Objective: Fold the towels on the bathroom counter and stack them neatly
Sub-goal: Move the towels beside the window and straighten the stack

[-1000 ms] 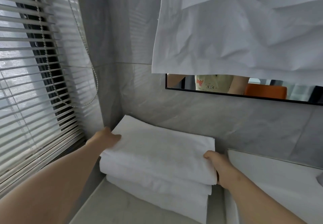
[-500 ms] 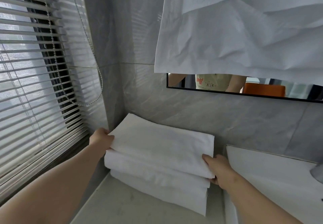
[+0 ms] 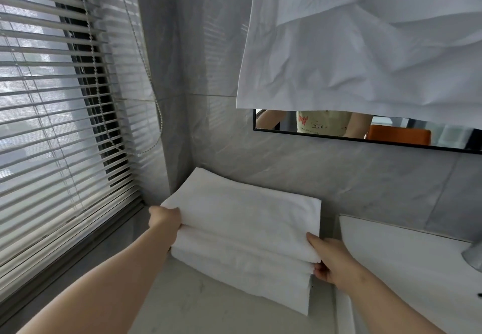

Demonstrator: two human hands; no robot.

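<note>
- Where the view begins on the left, a window blind point(image 3: 52, 114) hangs lowered with its slats part open. Its bead cord point(image 3: 146, 72) loops down beside the tiled corner.
- Left hand point(image 3: 164, 217): clamped on the left end of the top towel point(image 3: 247, 213), fingers tucked out of sight under the fold. This looks like a grip for squaring that end over the layers below.
- Stack of towels point(image 3: 242, 271): white and folded, three layers as far as can be told. It lies on the grey counter point(image 3: 198, 307) in the corner, back edge against the wall, between window and basin. The top towel sits slightly askew to those beneath.
- Right hand point(image 3: 331, 260): closed on the near right corner of the top towel, thumb on its upper face, fingers curled at the stack's side. It likely matches the left hand so that the towel shifts level without creasing.
- White sheet point(image 3: 365, 41): draped over most of the mirror point(image 3: 391, 135), leaving only a low strip uncovered.
- Basin point(image 3: 407, 276): white, just right of the stack; whether they touch cannot be told.
</note>
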